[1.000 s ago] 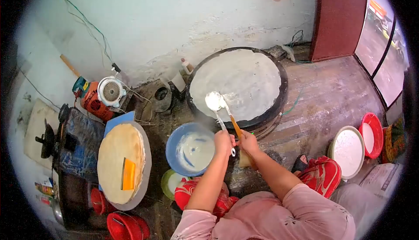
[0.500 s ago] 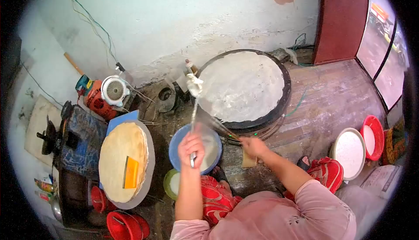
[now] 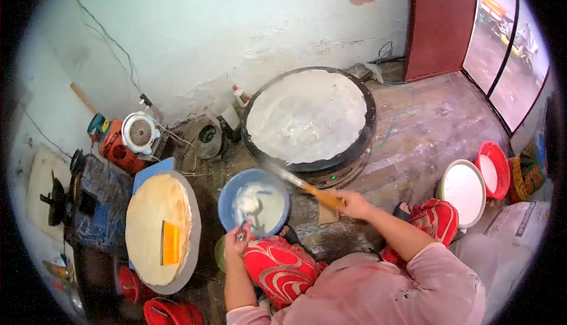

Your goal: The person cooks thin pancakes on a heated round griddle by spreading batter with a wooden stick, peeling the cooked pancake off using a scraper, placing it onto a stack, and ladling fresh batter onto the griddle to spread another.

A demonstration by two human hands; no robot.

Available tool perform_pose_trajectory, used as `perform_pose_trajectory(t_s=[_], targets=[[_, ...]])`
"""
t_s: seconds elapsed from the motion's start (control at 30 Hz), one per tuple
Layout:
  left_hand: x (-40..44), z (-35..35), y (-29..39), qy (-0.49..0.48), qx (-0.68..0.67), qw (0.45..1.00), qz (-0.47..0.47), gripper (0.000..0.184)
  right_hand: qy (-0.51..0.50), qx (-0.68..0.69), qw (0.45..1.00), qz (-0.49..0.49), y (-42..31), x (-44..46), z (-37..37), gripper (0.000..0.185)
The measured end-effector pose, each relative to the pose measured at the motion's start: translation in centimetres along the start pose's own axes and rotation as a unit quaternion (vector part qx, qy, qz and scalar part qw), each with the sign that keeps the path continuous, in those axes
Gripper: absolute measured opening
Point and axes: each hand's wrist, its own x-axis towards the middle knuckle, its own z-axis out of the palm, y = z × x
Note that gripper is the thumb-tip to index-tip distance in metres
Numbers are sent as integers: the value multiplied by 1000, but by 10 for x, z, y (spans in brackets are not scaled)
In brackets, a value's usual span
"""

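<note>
My left hand (image 3: 238,239) is closed around the handle of a ladle (image 3: 253,205), its bowl down in the white batter of a blue basin (image 3: 222,198). With my right hand (image 3: 354,204) I grip the wooden handle of a long spatula (image 3: 323,195). Its blade is smeared by motion and points toward the front left edge of the round griddle (image 3: 371,125). A wide sheet of pale batter (image 3: 307,115) covers most of the griddle's top.
At the left, a yellow scraper (image 3: 170,243) lies on a stack of thin round flatbreads (image 3: 150,213). Behind stand a white blower (image 3: 140,132) and an orange gas cylinder (image 3: 116,150). At right are a cream tub (image 3: 465,192) and a red basin (image 3: 502,174) with white contents.
My left hand has brought the batter-coated ladle down from beside the griddle into the blue basin. The spatula stays in my right hand, by the griddle's front. The view has shifted slightly.
</note>
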Motion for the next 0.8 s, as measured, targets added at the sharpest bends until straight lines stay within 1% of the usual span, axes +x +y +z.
perform_pose_trajectory(t_s=[0.03,0.07,0.1,0.13,0.17,0.2,0.23,0.27,0.3,0.33,0.37,0.4,0.43,0.47,0.5,0.57,0.6,0.67,0.7,0.77,0.8], targets=[[-1,-8,-10,-5,76,997,19,33,16,174,984,24,-6,-10,-15,55],[-4,-16,-17,-10,151,988,39,28,32,342,938,47,-8,-17,-24,65],[-8,-18,-19,-13,150,988,36,28,48,394,915,74,0,-17,-27,76],[-12,-19,-20,21,220,975,-2,22,50,392,916,74,8,-20,-32,76],[-13,-22,-21,55,288,955,-39,16,93,408,903,99,15,-22,-37,73],[-3,-31,-15,54,288,955,-40,16,135,423,887,123,22,-24,-42,70],[7,-36,-4,88,337,937,21,19,144,450,874,115,27,-26,-47,67],[20,-39,4,137,358,920,82,12,145,450,873,118,29,-26,-50,67],[24,-34,10,189,382,894,138,7,167,460,863,128,29,-27,-55,66],[7,-11,13,129,326,926,139,9,188,469,852,137,28,-28,-61,65],[-12,11,15,77,299,934,178,13,194,462,849,166,17,-30,-70,63],[-32,50,8,94,230,947,205,24,194,462,849,167,20,-29,-70,63],[-45,80,6,72,253,941,213,24,194,443,859,165,27,-24,-68,62],[-67,113,-4,10,228,949,219,34,195,424,869,162,32,-21,-67,61],[-90,143,-14,-43,205,955,209,37,194,423,870,163,35,-19,-66,61],[-110,184,-35,-125,189,954,198,33,205,423,865,176,39,-14,-64,60],[-113,199,-45,-125,189,954,198,33,205,423,865,176,42,-10,-63,60],[-112,222,-67,-184,185,954,149,34,226,376,876,199,49,-2,-61,58],[-106,227,-77,-183,185,954,146,34,227,374,876,201,53,2,-61,58],[-82,231,-96,-182,187,959,112,26,218,390,870,207,62,15,-61,53],[-68,226,-104,-181,185,960,110,26,217,388,871,209,74,25,-57,53]])
